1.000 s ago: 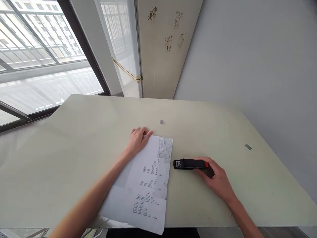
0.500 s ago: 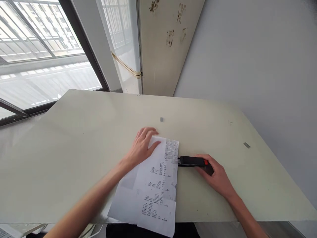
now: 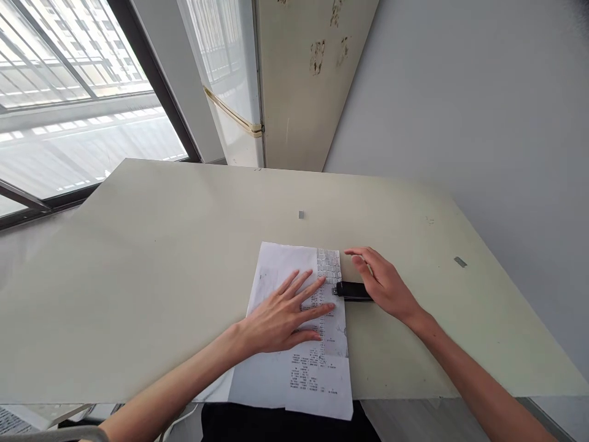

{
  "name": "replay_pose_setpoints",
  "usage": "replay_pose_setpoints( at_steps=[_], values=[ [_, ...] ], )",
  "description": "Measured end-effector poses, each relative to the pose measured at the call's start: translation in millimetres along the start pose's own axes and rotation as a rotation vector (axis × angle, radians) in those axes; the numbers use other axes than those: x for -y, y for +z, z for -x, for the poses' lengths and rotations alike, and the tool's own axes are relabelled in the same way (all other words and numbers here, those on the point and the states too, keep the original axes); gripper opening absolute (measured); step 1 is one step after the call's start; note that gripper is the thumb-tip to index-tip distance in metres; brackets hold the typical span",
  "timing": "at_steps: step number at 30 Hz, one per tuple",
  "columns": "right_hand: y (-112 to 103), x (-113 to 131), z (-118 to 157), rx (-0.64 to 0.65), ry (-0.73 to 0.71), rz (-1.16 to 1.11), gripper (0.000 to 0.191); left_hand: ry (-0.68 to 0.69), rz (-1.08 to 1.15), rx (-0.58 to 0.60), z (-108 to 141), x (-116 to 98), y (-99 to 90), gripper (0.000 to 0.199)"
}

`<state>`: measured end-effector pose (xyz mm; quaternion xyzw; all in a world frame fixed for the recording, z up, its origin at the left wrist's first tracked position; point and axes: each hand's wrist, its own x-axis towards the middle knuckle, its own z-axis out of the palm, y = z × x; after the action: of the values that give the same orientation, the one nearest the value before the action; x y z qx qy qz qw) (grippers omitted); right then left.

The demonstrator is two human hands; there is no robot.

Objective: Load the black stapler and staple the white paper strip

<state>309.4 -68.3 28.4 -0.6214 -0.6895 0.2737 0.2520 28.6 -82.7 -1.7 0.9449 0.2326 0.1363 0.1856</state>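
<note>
Your worktop (image 3: 184,294) spreads pale and wide about both hands. In front of you lies the paper (image 3: 285,368), its long axis running away from you, its near end jutting past the worktop's edge. Your left hand (image 3: 285,316) rests palm down on it, fingers fanned wide, that grip pinching nothing. Your right hand (image 3: 389,285) is just right of the paper, fingers stretched loosely leftward, that grip slack and wrapped round nothing. It hides the back end of the stapler (image 3: 354,291); you cannot tell whether the palm touches it. The stapler lies crosswise to the paper, its nose slightly overlapping the right edge, nearer the far end. It sits under and to the near side of your right fingers, so the right hand is nearer, though a left fingertip is just beside the nose. Farther off is a small grey patch (image 3: 301,215).
</note>
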Motion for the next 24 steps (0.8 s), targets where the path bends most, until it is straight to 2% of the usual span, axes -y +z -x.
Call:
replay_pose_setpoints(
  at_steps=[4,10,24],
  values=[
    [8.1,13.1,-9.1,0.025,-0.02,-0.002,0.051,-0.022,0.001,-0.013,1.8,-7.2,4.8,0.062],
    [15.7,23.7,-7.7,0.054,-0.028,0.1,0.056,-0.04,-0.028,-0.022,9.9,-12.1,8.3,0.061],
    [19.0,31.6,-8.2,0.108,0.026,0.225,0.056,-0.045,-0.048,-0.018,10.8,-11.9,14.5,0.059]
  ],
)
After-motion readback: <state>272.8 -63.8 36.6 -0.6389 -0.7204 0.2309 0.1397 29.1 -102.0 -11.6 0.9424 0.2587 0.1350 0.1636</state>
